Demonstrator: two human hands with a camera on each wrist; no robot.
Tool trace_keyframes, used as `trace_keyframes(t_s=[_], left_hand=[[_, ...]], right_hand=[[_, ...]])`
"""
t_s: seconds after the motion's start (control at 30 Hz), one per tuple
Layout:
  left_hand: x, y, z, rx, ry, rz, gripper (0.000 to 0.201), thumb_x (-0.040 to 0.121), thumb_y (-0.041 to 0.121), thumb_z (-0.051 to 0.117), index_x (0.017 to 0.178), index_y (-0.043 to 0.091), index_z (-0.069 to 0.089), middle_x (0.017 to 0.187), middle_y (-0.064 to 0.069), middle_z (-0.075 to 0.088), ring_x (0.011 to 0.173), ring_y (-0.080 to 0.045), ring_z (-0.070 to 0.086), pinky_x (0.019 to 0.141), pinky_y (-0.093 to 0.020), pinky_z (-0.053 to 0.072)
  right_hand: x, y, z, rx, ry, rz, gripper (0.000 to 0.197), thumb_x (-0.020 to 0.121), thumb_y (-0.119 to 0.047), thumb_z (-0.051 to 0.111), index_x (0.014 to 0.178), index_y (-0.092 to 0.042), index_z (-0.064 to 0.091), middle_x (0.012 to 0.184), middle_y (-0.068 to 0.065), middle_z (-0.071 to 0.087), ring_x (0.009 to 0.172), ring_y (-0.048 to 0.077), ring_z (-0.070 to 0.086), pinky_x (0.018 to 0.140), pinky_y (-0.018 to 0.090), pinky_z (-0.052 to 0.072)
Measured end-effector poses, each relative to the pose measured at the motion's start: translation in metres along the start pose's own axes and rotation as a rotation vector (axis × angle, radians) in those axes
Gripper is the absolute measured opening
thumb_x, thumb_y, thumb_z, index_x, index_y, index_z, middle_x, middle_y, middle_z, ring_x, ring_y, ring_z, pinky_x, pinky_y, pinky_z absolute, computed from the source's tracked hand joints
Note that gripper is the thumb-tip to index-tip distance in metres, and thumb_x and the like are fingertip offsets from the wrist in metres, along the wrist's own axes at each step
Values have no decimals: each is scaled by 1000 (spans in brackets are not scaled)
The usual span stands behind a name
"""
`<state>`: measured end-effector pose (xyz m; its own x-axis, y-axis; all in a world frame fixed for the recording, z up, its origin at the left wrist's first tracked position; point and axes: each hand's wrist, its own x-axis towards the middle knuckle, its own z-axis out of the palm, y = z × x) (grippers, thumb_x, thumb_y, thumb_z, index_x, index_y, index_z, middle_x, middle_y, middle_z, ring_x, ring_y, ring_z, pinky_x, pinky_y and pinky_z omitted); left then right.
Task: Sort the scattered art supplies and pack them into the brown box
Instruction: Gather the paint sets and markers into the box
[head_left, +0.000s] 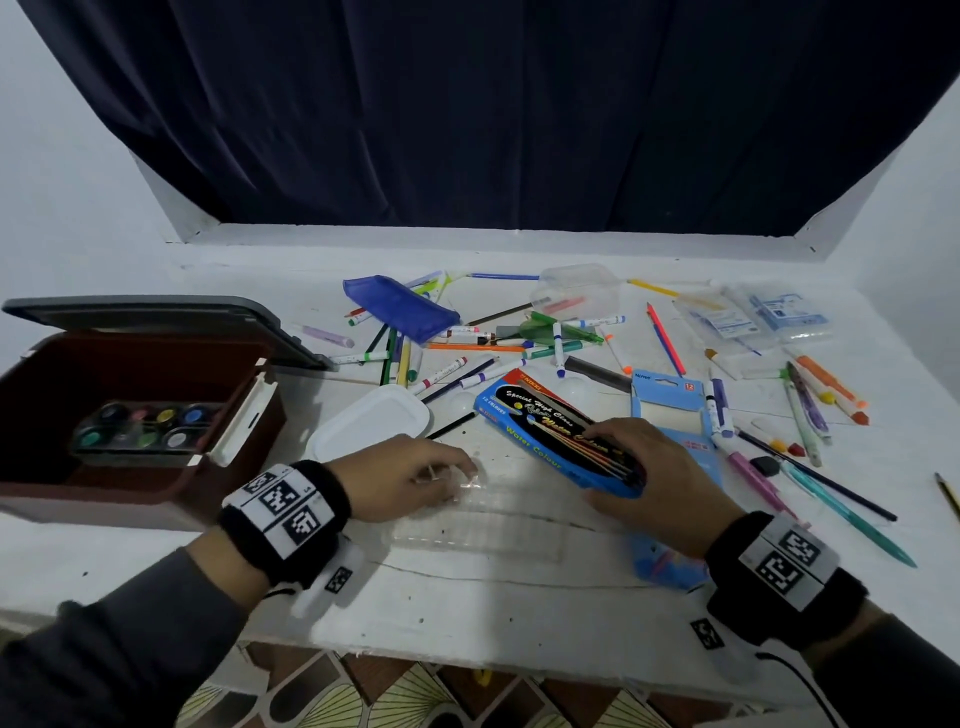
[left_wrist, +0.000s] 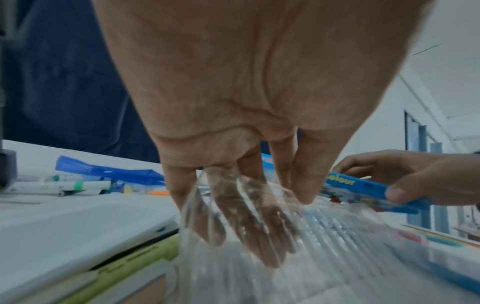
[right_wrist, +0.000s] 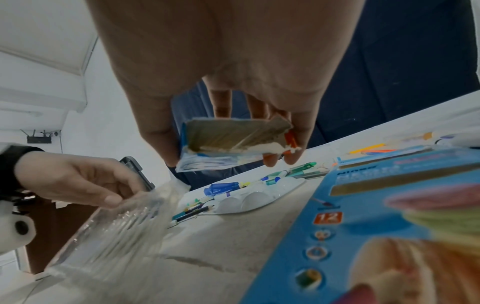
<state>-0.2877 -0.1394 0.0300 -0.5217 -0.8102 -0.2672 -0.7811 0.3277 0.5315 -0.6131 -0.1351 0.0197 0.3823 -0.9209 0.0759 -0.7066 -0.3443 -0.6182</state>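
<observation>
The brown box (head_left: 171, 499) stands open at the left with a tray of paint pots (head_left: 143, 428) inside. My left hand (head_left: 447, 480) pinches the near-left end of a clear ribbed plastic tray (head_left: 483, 525) on the table; in the left wrist view its fingers (left_wrist: 249, 232) show through the tray (left_wrist: 298, 257), thumb on top. My right hand (head_left: 623, 460) grips the blue "Water Colour" box (head_left: 545, 421), lifted a little at its near end. In the right wrist view that box (right_wrist: 228, 142) shows its open end between thumb and fingers.
A light blue carton (head_left: 670, 410) lies under my right hand. A white palette (head_left: 371, 421) sits beside the brown box's latch. Markers, pencils, a blue pouch (head_left: 400, 306), a clear tub (head_left: 576, 291) and plastic packets (head_left: 753, 317) litter the far table. The table's front edge is close.
</observation>
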Motion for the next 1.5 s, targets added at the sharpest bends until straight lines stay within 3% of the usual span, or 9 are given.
trace_keyframes(t_s=[0.17,0.33,0.5,0.7,0.8,0.93,1.2,1.37,1.5], left_hand=[[26,-5,11,45,-14,-49,28,99,35,57,126,33,64,108,3,72,87,-8,67,86,-26,54],[33,1,23,214,60,7,37,98,38,57,131,23,63,121,-1,63,110,-17,58,98,-33,45],[4,-26,20,249,125,-32,52,96,58,50,140,30,54,136,9,57,123,-9,52,105,-31,43],[-15,-41,15,119,111,-78,61,93,66,46,142,30,50,132,12,58,117,-5,53,104,-30,43],[-11,-40,10,117,107,-170,71,92,67,48,150,27,38,146,7,48,131,-11,46,112,-32,37],[-3,-38,6,33,156,-228,94,80,79,54,156,32,24,160,10,31,143,-8,32,119,-31,27],[-12,-36,7,-2,204,-196,88,80,57,74,153,36,30,138,8,54,119,-2,51,104,-27,43],[-23,-37,13,27,264,-146,71,82,50,75,144,43,41,117,19,63,111,-3,59,100,-38,47],[-32,-42,24,24,285,-179,75,78,53,74,135,66,27,110,37,52,111,2,55,105,-41,43]], right_hand=[[5,4,-1,-20,-66,-24,61,76,-36,78,129,-37,49,124,-17,50,110,1,50,98,25,45],[15,10,-6,-62,-167,-36,64,72,-32,79,130,-35,51,122,-16,53,111,2,50,101,27,43],[17,13,-17,27,-208,-27,56,63,-52,61,118,-39,59,115,-19,58,106,0,56,96,30,49],[33,6,-3,-20,-352,-36,50,70,-53,62,119,-43,57,117,-17,60,105,2,57,97,31,49],[49,1,2,-61,-400,-34,48,75,-45,69,120,-39,58,119,-11,60,107,8,56,98,35,47],[66,-4,7,-129,-439,-56,44,83,-36,71,125,-32,58,126,-5,57,114,14,53,103,35,43],[77,-10,8,-382,-457,-82,52,80,-40,69,128,-28,53,126,-5,52,113,18,50,98,39,44],[76,-17,15,-194,-475,-121,46,82,-38,69,125,-31,56,123,-4,56,110,16,53,99,37,44],[80,-16,25,-189,-518,-144,47,84,-39,70,128,-31,56,125,-2,57,112,17,53,99,34,44]])
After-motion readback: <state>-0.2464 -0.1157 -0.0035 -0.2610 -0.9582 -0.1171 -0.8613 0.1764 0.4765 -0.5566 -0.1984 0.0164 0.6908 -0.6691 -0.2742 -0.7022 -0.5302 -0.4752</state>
